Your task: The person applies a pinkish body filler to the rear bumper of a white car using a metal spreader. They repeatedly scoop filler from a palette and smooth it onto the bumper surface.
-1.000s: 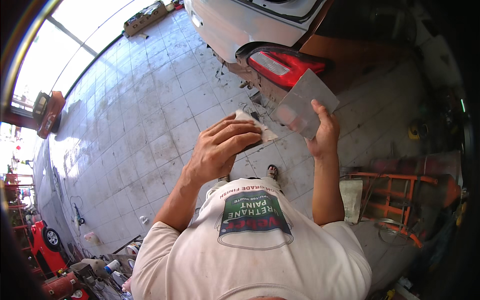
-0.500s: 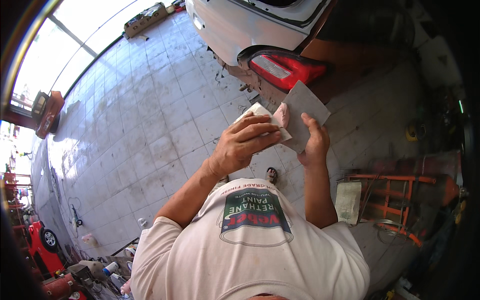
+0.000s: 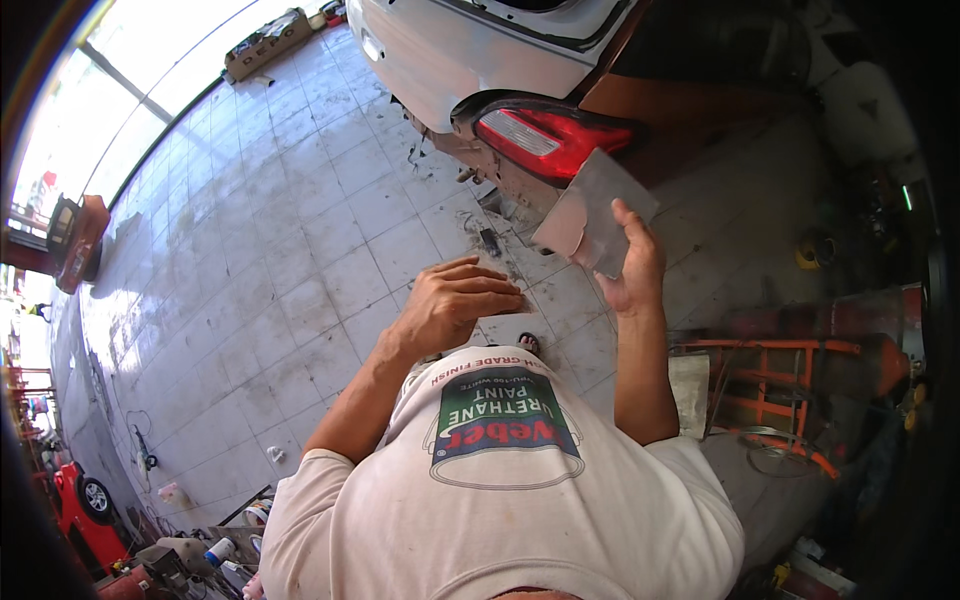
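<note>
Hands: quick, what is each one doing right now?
Left hand: fingers curled, palm down; whether it holds anything cannot be told.
Right hand: closed on a flat grey spreader board, held up near the red tail light.

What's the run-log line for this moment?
left hand: curled, palm down, contents hidden | right hand: holds flat grey mixing board tilted up | ahead: white car rear, red tail light | floor: tiled

White car, red tail light, orange metal stand, tiled floor
</note>
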Tool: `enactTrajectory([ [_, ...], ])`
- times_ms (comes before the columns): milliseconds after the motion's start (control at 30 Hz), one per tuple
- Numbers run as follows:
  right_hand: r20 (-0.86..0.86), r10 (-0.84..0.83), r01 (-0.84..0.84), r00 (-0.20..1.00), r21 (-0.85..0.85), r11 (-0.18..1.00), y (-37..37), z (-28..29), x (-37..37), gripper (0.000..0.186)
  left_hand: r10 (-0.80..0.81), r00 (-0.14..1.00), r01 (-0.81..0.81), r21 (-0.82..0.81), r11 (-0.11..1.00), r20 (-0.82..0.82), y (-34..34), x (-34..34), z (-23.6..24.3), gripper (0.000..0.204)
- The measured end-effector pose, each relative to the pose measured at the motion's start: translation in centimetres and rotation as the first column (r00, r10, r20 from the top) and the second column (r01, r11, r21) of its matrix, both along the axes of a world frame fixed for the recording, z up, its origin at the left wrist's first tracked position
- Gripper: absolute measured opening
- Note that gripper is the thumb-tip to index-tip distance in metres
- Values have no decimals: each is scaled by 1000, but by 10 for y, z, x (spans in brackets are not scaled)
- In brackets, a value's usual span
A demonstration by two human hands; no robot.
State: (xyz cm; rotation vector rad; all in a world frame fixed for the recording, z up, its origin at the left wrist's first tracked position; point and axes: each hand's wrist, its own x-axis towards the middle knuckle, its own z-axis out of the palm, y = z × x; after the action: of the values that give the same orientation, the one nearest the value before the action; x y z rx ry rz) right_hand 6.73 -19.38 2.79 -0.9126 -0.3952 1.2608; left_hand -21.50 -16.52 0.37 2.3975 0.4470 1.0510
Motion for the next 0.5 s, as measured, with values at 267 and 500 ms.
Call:
enactTrajectory([
  [267,-223,234,-208,946,137,969,-22,-8,-25,43,74,945,-116,115,987,318,24,41,29,54],
  [500,301,-116,158,946,-120,980,-19,-10,-43,46,152,981,-166,111,980,121,46,36,17,50],
])
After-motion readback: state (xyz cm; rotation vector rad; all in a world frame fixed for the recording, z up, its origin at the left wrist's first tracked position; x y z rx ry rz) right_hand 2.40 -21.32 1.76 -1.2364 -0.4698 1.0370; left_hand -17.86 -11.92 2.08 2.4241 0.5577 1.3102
